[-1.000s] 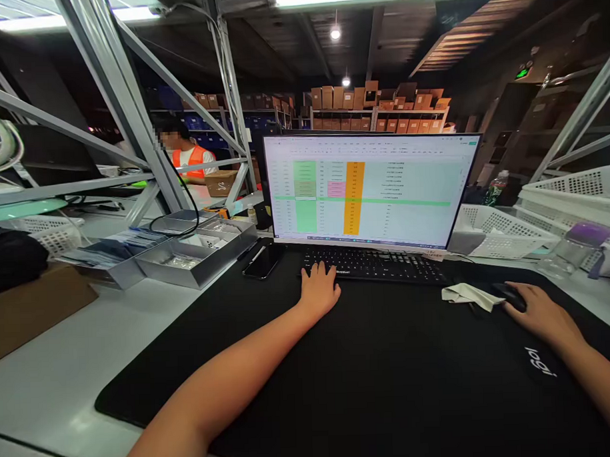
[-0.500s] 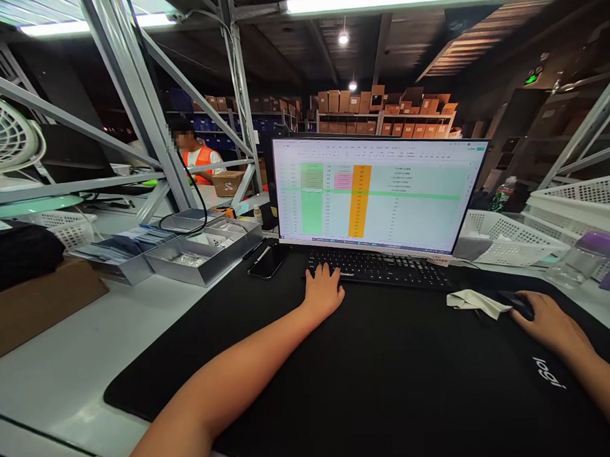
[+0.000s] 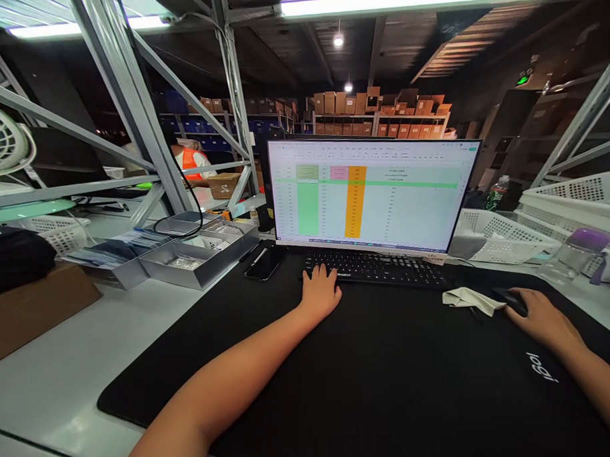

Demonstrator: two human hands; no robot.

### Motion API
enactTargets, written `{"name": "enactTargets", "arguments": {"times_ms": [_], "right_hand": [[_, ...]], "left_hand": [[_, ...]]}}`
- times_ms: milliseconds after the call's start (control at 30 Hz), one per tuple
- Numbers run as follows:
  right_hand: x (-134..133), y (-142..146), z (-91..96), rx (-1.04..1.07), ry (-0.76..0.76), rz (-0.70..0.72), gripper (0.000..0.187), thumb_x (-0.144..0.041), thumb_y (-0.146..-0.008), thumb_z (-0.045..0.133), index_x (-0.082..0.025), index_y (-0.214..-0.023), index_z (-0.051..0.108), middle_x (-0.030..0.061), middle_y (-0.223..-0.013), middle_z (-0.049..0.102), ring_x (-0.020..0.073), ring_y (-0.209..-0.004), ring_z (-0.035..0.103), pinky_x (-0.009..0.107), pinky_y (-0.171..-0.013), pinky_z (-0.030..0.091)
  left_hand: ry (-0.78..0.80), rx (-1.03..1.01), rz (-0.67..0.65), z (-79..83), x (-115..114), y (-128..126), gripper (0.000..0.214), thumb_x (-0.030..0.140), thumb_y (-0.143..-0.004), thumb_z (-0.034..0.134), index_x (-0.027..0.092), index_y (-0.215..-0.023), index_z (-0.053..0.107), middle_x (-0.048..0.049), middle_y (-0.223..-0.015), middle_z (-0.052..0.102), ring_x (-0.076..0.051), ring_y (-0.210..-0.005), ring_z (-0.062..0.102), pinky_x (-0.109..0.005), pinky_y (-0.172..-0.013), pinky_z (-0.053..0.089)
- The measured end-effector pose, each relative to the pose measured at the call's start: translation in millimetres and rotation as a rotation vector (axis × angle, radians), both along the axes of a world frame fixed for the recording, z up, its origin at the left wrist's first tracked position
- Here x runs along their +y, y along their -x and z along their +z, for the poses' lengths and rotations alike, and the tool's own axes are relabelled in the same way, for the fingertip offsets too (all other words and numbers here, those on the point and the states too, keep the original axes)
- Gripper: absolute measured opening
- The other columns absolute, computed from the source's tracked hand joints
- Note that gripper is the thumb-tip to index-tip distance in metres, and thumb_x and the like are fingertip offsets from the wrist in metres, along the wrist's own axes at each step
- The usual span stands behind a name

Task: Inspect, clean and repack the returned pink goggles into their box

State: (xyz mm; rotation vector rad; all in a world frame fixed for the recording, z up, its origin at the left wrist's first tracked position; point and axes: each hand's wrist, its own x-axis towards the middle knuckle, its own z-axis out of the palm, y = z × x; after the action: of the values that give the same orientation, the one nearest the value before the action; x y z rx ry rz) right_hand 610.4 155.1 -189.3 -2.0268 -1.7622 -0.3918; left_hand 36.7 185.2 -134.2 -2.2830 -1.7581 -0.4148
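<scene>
My left hand (image 3: 321,292) rests with fingers spread on the left end of a black keyboard (image 3: 381,268). Over at the right, my right hand (image 3: 544,317) is closed around a black computer mouse (image 3: 514,302), partly covering it. Just left of the mouse lies a crumpled pale cloth (image 3: 471,299). Behind the keyboard stands a monitor (image 3: 399,205) with a spreadsheet of green, pink and orange cells. A large black desk mat (image 3: 380,379) lies under both hands.
A phone (image 3: 264,263) lies left of the keyboard. Grey trays (image 3: 201,275) hold small packets and cards. White perforated baskets (image 3: 505,235) and a purple-lidded clear container (image 3: 566,263) stand at right. A fan (image 3: 2,139) is at far left. Beyond the metal frame is a person in an orange vest (image 3: 191,160).
The spreadsheet has scrolled, its rows now sitting higher on the screen. The whole view has shifted slightly. Both hands keep their places on the keyboard and mouse.
</scene>
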Motion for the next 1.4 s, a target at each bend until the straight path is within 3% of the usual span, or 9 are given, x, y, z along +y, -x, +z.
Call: {"name": "enactTargets", "arguments": {"times_ms": [433, 833, 1033, 1100, 1133, 1200, 1300, 1333, 1400], "right_hand": [[-1.7, 1.7, -1.1, 0.044, -0.011, 0.022, 0.054, -0.052, -0.08, 0.044, -0.022, -0.123, 0.059, 0.0156, -0.126, 0.061, 0.0352, -0.125, 0.058, 0.049, -0.109, 0.046], [-5.9, 9.2, 2.0, 0.016, -0.035, 0.02, 0.054, -0.045, -0.085, 0.047, -0.015, -0.128, 0.06, 0.0176, -0.127, 0.061, 0.032, -0.122, 0.059, 0.046, -0.111, 0.045], [-5.6, 11.2, 3.5, 0.016, -0.05, 0.019, 0.054, -0.046, -0.082, 0.05, -0.015, -0.126, 0.063, 0.0164, -0.122, 0.063, 0.0327, -0.115, 0.063, 0.049, -0.103, 0.051], [-5.3, 13.1, 4.7, 0.017, -0.052, 0.025, 0.055, -0.045, -0.082, 0.05, -0.014, -0.125, 0.063, 0.0173, -0.122, 0.064, 0.0332, -0.117, 0.062, 0.049, -0.104, 0.05], [-5.5, 14.3, 5.3, 0.016, -0.053, 0.025, 0.054, -0.045, -0.083, 0.05, -0.014, -0.125, 0.063, 0.0174, -0.122, 0.064, 0.0333, -0.119, 0.062, 0.048, -0.105, 0.05], [-6.5, 16.8, 6.6, 0.013, -0.053, 0.018, 0.054, -0.044, -0.083, 0.05, -0.013, -0.126, 0.063, 0.0176, -0.123, 0.064, 0.0327, -0.119, 0.062, 0.048, -0.106, 0.049], [-8.8, 19.9, 8.6, 0.005, -0.05, 0.004, 0.051, -0.042, -0.084, 0.051, -0.016, -0.127, 0.063, 0.0158, -0.124, 0.064, 0.0299, -0.117, 0.063, 0.044, -0.106, 0.049], [-9.4, 20.4, 9.2, 0.002, -0.047, 0.002, 0.05, -0.041, -0.084, 0.051, -0.018, -0.127, 0.063, 0.0147, -0.124, 0.064, 0.029, -0.117, 0.063, 0.043, -0.106, 0.049], [-10.3, 20.9, 10.0, 0.0, -0.04, 0.0, 0.048, -0.041, -0.085, 0.052, -0.02, -0.127, 0.063, 0.0133, -0.126, 0.064, 0.0284, -0.118, 0.062, 0.042, -0.107, 0.049]], "left_hand": [[-0.01, 0.025, 0.006, 0.9, -1.8, 0.0, 0.053, 0.035, -0.095, 0.049, 0.019, -0.145, 0.05, -0.0202, -0.153, 0.048, -0.037, -0.141, 0.044, -0.063, -0.114, 0.035], [-0.025, 0.004, -0.016, 1.3, -1.7, -0.3, 0.053, 0.032, -0.095, 0.049, 0.015, -0.145, 0.052, -0.0228, -0.152, 0.048, -0.039, -0.141, 0.044, -0.065, -0.113, 0.035], [-0.038, 0.001, -0.035, 5.3, -0.3, 0.8, 0.051, 0.028, -0.093, 0.05, 0.013, -0.142, 0.054, -0.0242, -0.151, 0.049, -0.04, -0.14, 0.046, -0.066, -0.113, 0.036], [-0.04, 0.026, -0.132, 12.1, -5.7, 0.6, 0.048, 0.025, -0.094, 0.049, 0.015, -0.141, 0.055, -0.0187, -0.154, 0.048, -0.034, -0.144, 0.043, -0.059, -0.12, 0.032], [-0.056, 0.035, -0.249, 17.4, -12.0, -0.2, 0.046, 0.024, -0.095, 0.048, 0.018, -0.139, 0.056, -0.0151, -0.154, 0.049, -0.03, -0.145, 0.043, -0.053, -0.123, 0.029], [-0.14, 0.012, -0.608, 31.5, -34.1, -2.9, 0.04, 0.024, -0.096, 0.047, 0.021, -0.134, 0.059, -0.0105, -0.148, 0.057, -0.023, -0.141, 0.048, -0.046, -0.126, 0.027], [-0.423, -0.274, -1.087, 56.0, -90.5, -3.9, 0.043, 0.026, -0.098, 0.043, 0.02, -0.14, 0.05, -0.0126, -0.136, 0.065, -0.023, -0.134, 0.055, -0.048, -0.122, 0.036], [-0.438, -0.363, -1.162, 62.7, -112.7, -1.4, 0.049, 0.032, -0.098, 0.042, 0.019, -0.145, 0.045, -0.0137, -0.138, 0.063, -0.024, -0.135, 0.054, -0.05, -0.12, 0.038], [-0.373, -0.457, -1.18, 71.4, -155.5, 8.4, 0.053, 0.042, -0.1, 0.041, 0.023, -0.149, 0.04, -0.0101, -0.141, 0.062, -0.023, -0.134, 0.056, -0.045, -0.12, 0.04]]}}
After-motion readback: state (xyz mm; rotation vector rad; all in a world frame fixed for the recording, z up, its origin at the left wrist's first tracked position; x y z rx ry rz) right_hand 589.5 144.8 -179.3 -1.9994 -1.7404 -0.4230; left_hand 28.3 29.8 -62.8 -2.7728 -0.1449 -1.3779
